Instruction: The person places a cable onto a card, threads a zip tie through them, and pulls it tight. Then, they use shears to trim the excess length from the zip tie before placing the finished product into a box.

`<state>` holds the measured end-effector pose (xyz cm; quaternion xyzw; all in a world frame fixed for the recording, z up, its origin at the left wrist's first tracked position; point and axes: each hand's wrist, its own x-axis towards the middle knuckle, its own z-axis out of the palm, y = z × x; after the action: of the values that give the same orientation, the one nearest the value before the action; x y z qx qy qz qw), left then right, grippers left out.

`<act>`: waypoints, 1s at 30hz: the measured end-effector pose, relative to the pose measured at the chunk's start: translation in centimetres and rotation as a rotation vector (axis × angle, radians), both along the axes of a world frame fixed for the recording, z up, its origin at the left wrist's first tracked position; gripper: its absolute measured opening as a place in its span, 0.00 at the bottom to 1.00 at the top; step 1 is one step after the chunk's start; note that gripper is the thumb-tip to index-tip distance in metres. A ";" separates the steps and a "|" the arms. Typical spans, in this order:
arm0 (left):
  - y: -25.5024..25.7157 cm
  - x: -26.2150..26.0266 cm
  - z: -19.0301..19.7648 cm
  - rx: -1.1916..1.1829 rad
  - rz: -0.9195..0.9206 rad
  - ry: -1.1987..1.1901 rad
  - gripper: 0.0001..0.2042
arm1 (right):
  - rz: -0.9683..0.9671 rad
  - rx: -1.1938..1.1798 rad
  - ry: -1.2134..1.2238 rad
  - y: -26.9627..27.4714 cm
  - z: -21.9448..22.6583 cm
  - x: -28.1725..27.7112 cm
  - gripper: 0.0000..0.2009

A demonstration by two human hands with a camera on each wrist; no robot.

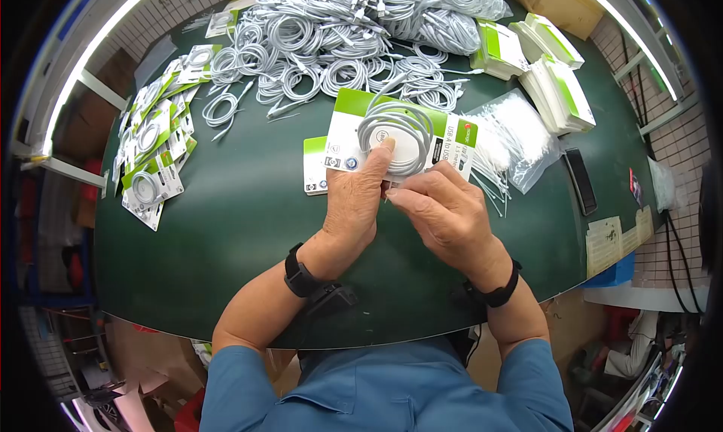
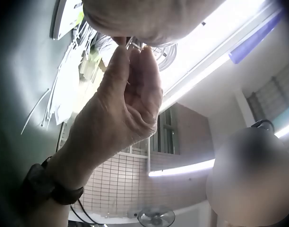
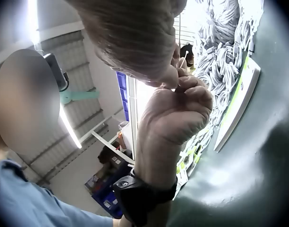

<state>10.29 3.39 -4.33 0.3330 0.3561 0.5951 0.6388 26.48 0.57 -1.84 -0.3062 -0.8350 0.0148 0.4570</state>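
Head: over the dark-green bench [image 1: 248,228], your left hand [image 1: 354,195] clamps a coiled grey cable [image 1: 423,134] against a green-and-white card [image 1: 345,127]; your right hand [image 1: 452,217] pinches just below. Left wrist: both hands overlap. Right wrist: that pinch holds a thin white strip [image 3: 184,60].

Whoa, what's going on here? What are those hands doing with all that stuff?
Someone's left hand holds a green-and-white card, its thumb over a coiled cable on the front. The right hand pinches a thin, pale strip, probably a cable tie, near the card's lower edge. Beyond them lies a big pile of cables; off to the left are cards with cables already on them.
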 end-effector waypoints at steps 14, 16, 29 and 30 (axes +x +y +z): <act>-0.5 1.2 -0.9 -0.027 0.061 0.033 0.11 | -0.161 0.112 -0.101 0.8 -1.7 -0.1 0.11; -0.3 1.4 -1.0 0.046 0.113 0.017 0.11 | -0.121 0.105 -0.063 0.7 -1.7 -0.3 0.10; -0.5 1.0 -1.4 0.050 0.065 0.084 0.09 | -0.217 0.037 -0.041 0.6 -2.1 -0.8 0.10; -0.6 1.2 -1.0 0.053 0.075 0.073 0.09 | -0.229 0.028 -0.039 0.6 -2.1 -1.0 0.10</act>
<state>11.47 2.83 -5.37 0.3577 0.3756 0.6154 0.5935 25.49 1.20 -3.92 -0.3935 -0.8033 -0.0549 0.4437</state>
